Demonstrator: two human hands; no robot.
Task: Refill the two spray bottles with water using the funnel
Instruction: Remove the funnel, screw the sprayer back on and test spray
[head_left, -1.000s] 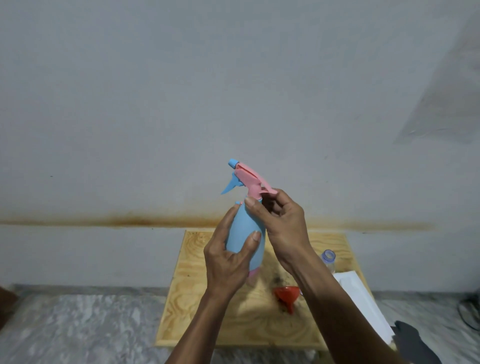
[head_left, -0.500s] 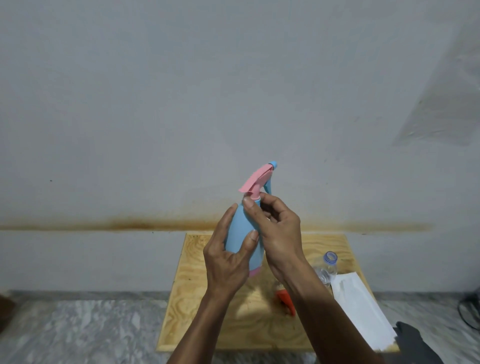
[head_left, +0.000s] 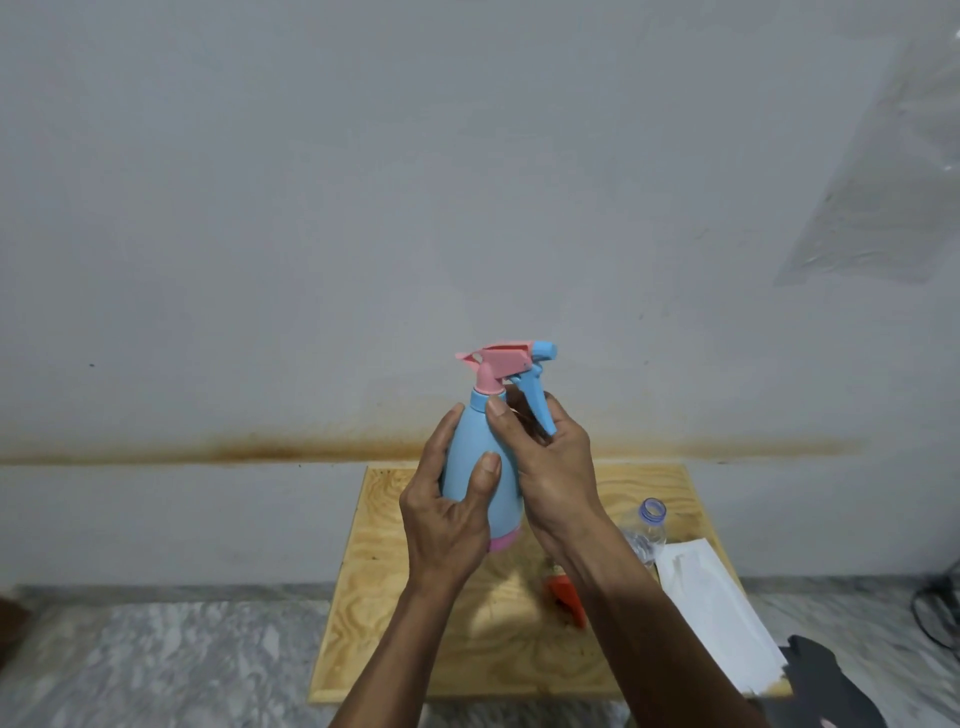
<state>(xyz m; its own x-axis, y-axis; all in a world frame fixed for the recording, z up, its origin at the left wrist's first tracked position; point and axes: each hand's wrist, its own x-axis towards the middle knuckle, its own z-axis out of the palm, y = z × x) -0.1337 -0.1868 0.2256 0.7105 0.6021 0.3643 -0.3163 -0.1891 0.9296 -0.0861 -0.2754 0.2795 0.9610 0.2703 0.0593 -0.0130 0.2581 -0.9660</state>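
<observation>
spray bottle (head_left: 480, 467): smooth matt plastic | table (head_left: 415, 623): grained plywood | floor (head_left: 156, 665): veined marble

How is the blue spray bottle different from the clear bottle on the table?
The spray bottle is opaque blue with a pink band at its base; the clear bottle is see-through. The spray bottle is held up off the wooden table by the left hand and right hand; the clear bottle rests on the table. The spray bottle wears its pink trigger head; the clear bottle's mouth is uncapped. Both appear plastic.

A plain room, perhaps a home: stained grey wall (head_left: 260, 260), marble floor (head_left: 156, 665), low plywood table (head_left: 395, 623).
</observation>
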